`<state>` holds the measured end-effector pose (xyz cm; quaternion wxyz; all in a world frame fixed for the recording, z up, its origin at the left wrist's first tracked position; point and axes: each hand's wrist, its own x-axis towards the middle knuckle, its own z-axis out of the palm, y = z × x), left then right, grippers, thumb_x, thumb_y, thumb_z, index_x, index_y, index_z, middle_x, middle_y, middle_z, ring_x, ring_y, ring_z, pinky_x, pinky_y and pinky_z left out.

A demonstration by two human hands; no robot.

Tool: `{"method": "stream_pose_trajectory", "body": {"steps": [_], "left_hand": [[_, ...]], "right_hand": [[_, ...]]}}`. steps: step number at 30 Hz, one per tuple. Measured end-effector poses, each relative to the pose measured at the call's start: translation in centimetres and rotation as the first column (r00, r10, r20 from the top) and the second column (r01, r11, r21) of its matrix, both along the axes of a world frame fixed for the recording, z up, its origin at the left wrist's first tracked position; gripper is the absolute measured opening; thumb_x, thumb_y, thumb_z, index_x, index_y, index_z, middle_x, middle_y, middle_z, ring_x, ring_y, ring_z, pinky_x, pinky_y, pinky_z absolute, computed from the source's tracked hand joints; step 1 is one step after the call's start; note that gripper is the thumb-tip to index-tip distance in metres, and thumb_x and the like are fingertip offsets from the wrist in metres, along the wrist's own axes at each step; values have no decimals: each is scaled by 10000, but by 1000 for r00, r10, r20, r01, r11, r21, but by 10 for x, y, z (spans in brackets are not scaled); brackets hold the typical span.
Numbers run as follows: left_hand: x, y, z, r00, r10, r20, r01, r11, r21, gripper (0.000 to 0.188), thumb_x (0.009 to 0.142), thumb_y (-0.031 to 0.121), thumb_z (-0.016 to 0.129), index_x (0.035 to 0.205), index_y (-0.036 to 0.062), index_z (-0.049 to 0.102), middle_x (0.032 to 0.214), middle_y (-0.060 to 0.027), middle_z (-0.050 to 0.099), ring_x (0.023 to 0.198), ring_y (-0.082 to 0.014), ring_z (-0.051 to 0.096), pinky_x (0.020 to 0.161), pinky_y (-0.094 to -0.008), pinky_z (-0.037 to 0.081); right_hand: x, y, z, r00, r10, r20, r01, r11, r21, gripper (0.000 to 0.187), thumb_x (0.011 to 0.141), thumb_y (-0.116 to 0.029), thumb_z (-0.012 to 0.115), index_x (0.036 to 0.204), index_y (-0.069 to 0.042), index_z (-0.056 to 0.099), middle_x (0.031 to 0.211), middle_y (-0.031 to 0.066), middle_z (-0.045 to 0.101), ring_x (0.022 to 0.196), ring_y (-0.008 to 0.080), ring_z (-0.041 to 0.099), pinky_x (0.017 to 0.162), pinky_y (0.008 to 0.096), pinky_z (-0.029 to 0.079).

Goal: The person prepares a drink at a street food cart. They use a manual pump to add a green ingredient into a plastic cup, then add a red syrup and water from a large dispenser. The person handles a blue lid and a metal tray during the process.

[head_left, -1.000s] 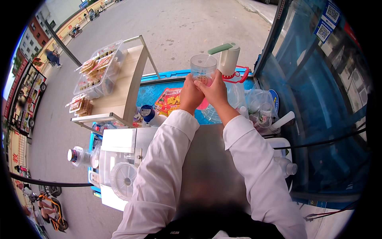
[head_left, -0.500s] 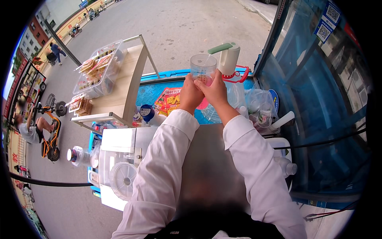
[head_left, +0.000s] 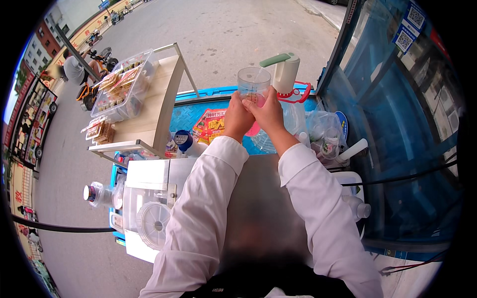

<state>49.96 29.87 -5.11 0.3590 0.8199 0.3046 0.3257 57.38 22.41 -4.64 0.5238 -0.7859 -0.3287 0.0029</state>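
Note:
A clear measuring cup (head_left: 254,79) is held upright between my two hands, under the green spout of a cream-coloured dispenser pump (head_left: 285,72). A thin stream of clear liquid runs from the spout into the cup. My left hand (head_left: 239,118) is wrapped round the cup's left side, fingers closed. On the other side, my right hand (head_left: 269,114) grips it too, its fingers meeting the left ones. Something pink shows low in the cup and below my hands; I cannot tell how full the cup is. A large clear bottle (head_left: 290,119) stands beneath the pump, partly hidden by my right hand.
A steel worktop (head_left: 263,198) lies under my forearms. On the left, a shelf (head_left: 156,94) carries a clear bin (head_left: 124,89) of packaged snacks. Bagged items (head_left: 325,131) sit right of the bottle, near a blue-framed glass panel (head_left: 397,139). A black cable (head_left: 397,178) crosses at right.
My hands and the cup have stayed in place while liquid keeps running. In the street at left, the rider on the orange vehicle has moved farther up, behind the shelf.

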Motion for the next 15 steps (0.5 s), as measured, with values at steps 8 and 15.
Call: {"method": "stream_pose_trajectory", "body": {"steps": [8,15], "left_hand": [[1,3,-4,1000,0,6,0,1000,13,630,822,302,653,1259,-88,422,1164,-307,578,1066,-445,584,863,-464,494],[1,3,-3,1000,3,-6,-3,1000,1,616,828,302,644,1253,-89,430,1161,-302,581,1065,-441,584,862,-457,494]], "right_hand": [[0,0,0,1000,-2,6,2,1000,-9,857,739,-413,782,1325,31,342,1250,284,541,1156,402,558,946,416,464],[-2,0,3,1000,5,-26,-5,1000,-13,867,737,-411,783,1336,27,336,1252,270,542,1155,393,559,945,413,464]]}}
